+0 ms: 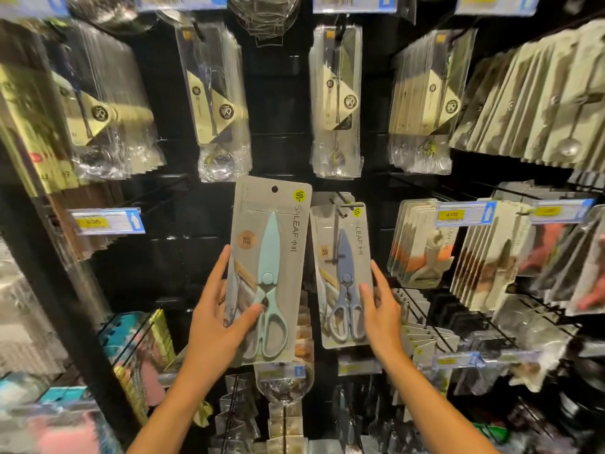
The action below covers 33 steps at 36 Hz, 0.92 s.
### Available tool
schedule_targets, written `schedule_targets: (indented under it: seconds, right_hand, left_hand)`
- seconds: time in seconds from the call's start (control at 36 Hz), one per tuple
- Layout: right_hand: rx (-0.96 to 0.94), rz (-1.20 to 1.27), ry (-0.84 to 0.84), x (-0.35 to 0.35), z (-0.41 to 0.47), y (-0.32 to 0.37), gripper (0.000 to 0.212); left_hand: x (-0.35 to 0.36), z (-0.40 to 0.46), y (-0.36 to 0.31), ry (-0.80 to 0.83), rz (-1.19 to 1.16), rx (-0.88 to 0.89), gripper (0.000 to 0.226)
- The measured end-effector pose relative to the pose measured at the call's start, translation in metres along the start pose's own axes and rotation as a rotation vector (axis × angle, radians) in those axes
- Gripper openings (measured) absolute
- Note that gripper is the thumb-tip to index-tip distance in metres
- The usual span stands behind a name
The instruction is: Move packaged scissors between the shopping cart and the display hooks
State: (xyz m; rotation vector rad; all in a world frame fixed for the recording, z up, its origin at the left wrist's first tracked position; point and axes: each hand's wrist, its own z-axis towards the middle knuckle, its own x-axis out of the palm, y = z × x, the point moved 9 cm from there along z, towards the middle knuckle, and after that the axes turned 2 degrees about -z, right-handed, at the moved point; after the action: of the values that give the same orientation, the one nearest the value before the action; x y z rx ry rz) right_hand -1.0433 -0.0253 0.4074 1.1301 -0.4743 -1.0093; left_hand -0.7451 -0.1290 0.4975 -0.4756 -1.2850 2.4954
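A grey card pack with mint-green scissors (270, 273) is held up in front of the black display wall by my left hand (217, 314), thumb on its front and fingers along its left edge. Its hang hole at the top is off any hook. Just to the right, a pack with blue-grey scissors (343, 273) hangs on a display hook (339, 204). My right hand (379, 309) grips that hanging pack's lower right edge, fingers on its front. No shopping cart shows in the head view.
Rows of bagged utensils (337, 99) hang on hooks above. Peeler packs (422, 244) and other carded goods fill the hooks to the right, with price tags (465, 214) on hook ends. A black shelf upright (65, 290) runs down the left.
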Motion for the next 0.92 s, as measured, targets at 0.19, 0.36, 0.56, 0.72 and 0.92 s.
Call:
schedule_targets:
  seconds: [0.19,0.36,0.56,0.72,0.92]
  right_hand:
    - [-0.019,-0.067,-0.020,0.023,0.036,-0.007,0.050]
    - [0.017,-0.179,-0.026,0.032,0.058,-0.010,0.051]
    - [0.121,-0.183,0.136,0.036,0.063,-0.032,0.066]
    - [0.066,-0.096,0.149,0.016,0.034,-0.014,0.064]
    - [-0.125,0.145,0.420,0.012,-0.027,0.076,0.063]
  left_hand:
    - [-0.005,0.008,-0.002,0.005,-0.013,0.011,0.092]
    - [-0.004,0.010,-0.009,0.003,-0.033,0.026,0.091]
    - [0.000,0.011,-0.014,0.022,-0.039,0.029,0.093]
    - [0.010,0.003,-0.017,0.029,-0.038,0.007,0.093]
    - [0.024,-0.011,-0.007,0.023,-0.038,-0.012,0.092]
